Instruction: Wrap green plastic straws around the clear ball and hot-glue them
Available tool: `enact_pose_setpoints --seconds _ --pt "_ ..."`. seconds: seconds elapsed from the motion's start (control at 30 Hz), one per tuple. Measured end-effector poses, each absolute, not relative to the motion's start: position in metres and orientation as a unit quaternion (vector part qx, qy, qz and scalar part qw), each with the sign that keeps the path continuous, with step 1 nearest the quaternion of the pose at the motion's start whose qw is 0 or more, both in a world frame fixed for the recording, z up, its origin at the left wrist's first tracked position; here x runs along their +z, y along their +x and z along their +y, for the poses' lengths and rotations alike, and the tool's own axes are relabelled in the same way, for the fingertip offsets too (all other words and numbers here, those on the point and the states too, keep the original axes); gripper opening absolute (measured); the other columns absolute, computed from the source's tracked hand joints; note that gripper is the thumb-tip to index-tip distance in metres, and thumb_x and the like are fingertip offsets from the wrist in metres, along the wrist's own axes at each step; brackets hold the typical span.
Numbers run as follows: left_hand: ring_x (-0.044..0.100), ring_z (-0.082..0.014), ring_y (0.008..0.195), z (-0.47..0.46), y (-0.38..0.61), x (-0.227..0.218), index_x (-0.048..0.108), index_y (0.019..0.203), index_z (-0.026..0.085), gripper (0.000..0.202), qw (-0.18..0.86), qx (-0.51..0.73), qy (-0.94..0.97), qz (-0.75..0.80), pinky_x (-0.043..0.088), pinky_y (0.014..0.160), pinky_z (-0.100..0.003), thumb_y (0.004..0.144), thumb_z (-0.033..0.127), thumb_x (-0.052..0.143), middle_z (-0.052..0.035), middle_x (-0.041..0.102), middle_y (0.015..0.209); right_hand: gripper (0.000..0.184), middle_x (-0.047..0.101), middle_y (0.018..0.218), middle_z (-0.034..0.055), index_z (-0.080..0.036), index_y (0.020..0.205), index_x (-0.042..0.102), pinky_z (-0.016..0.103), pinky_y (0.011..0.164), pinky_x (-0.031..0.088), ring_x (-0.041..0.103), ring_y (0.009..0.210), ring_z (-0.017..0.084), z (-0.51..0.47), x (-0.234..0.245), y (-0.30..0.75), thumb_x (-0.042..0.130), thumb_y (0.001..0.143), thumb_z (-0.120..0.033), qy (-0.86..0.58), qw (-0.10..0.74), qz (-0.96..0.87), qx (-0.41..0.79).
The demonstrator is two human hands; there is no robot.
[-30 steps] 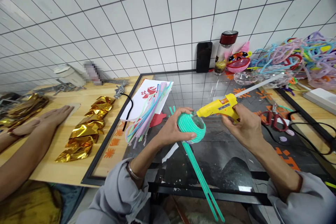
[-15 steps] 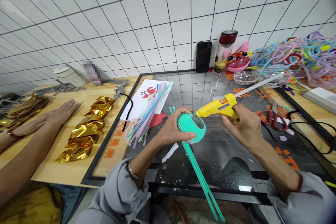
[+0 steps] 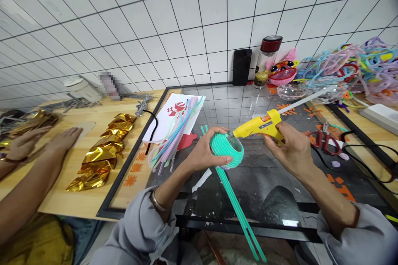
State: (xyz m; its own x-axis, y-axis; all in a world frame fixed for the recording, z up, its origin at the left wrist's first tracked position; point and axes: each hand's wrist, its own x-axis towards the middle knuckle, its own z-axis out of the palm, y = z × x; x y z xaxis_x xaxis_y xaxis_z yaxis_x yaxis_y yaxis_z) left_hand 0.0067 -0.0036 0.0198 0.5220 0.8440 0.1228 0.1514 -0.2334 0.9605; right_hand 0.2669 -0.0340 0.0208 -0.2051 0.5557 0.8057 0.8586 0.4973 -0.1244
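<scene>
The person's two hands are both busy at the middle of the desk (image 3: 54,196): the left hand (image 3: 201,152) steadies a green ribbed cup (image 3: 221,154), and the right hand (image 3: 292,145) brings a yellow glue gun (image 3: 256,126) up to it. Between these two, almost nothing has shifted in the last half second; the nozzle stays at the same spot on the rim, which suggests a pause for careful placing. The change is off to the left, where a co-worker's hands (image 3: 65,140) have drawn back and uncovered a pale flat piece (image 3: 85,128) near the crumpled gold foil (image 3: 102,151).

The left hand is partly curled, thumb along the near side and fingers round the far side, keeping the cup tilted with its opening towards the gun. The right hand is wrapped around the gun's handle; whether the trigger is pressed, I cannot tell, nor whether the nozzle touches the cup. Green rods (image 3: 234,203) pass below the cup, over the dark panel (image 3: 264,169).
</scene>
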Motion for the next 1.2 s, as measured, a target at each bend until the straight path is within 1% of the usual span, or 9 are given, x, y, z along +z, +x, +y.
enact_pose_setpoints --seconds 0.33,0.5,0.67,0.83,1.0,1.2 --pt "0.055 -0.0313 0.125 -0.0027 0.0063 0.0191 0.05 0.111 0.022 0.063 0.502 0.337 0.717 0.347 0.042 0.105 -0.044 0.06 0.031 0.086 -0.0122 0.055 0.136 0.016 0.049 0.064 -0.0027 -0.023 0.079 0.047 0.027 0.05 0.033 0.043 0.051 0.013 -0.0363 0.0194 0.2672 0.057 0.091 -0.025 -0.482 0.421 -0.753 -0.155" --pt "0.055 -0.0311 0.126 -0.0031 0.0061 0.0197 0.051 0.11 0.022 0.063 0.502 0.337 0.714 0.354 0.042 0.106 -0.044 0.059 0.031 0.086 -0.0113 0.055 0.137 0.017 0.047 0.063 -0.0028 -0.024 0.078 0.047 0.028 0.05 0.031 0.041 0.051 0.013 -0.0368 0.0192 0.2662 0.056 0.092 -0.028 -0.493 0.416 -0.749 -0.152" --pt "0.056 -0.0319 0.124 -0.0027 0.0063 0.0189 0.052 0.11 0.022 0.063 0.502 0.334 0.713 0.356 0.043 0.104 -0.044 0.059 0.031 0.086 -0.012 0.056 0.137 0.02 0.046 0.064 -0.0037 -0.024 0.078 0.043 0.026 0.05 0.032 0.041 0.051 0.012 -0.0361 0.022 0.2668 0.058 0.091 -0.023 -0.473 0.418 -0.758 -0.164" --pt "0.055 -0.0317 0.125 -0.0025 0.0061 0.0178 0.051 0.111 0.022 0.063 0.499 0.337 0.715 0.356 0.041 0.106 -0.045 0.059 0.03 0.086 -0.0127 0.055 0.137 0.022 0.046 0.064 -0.0044 -0.024 0.078 0.041 0.025 0.048 0.031 0.039 0.05 0.012 -0.0358 0.0244 0.268 0.06 0.089 -0.019 -0.452 0.417 -0.769 -0.173" --pt "0.056 -0.031 0.124 -0.0027 0.0059 0.018 0.052 0.111 0.022 0.064 0.511 0.336 0.706 0.357 0.043 0.104 -0.044 0.058 0.032 0.087 -0.0118 0.055 0.138 0.014 0.049 0.065 -0.0038 -0.023 0.083 0.046 0.026 0.05 0.033 0.045 0.052 0.013 -0.0363 0.0229 0.2683 0.058 0.088 -0.018 -0.461 0.42 -0.763 -0.168" --pt "0.056 -0.0311 0.125 -0.0025 0.006 0.0188 0.051 0.11 0.022 0.063 0.504 0.337 0.712 0.353 0.044 0.105 -0.044 0.058 0.031 0.086 -0.0119 0.056 0.137 0.015 0.05 0.065 -0.003 -0.024 0.081 0.046 0.027 0.05 0.033 0.046 0.052 0.013 -0.0366 0.0207 0.2694 0.057 0.09 -0.02 -0.47 0.413 -0.763 -0.162"
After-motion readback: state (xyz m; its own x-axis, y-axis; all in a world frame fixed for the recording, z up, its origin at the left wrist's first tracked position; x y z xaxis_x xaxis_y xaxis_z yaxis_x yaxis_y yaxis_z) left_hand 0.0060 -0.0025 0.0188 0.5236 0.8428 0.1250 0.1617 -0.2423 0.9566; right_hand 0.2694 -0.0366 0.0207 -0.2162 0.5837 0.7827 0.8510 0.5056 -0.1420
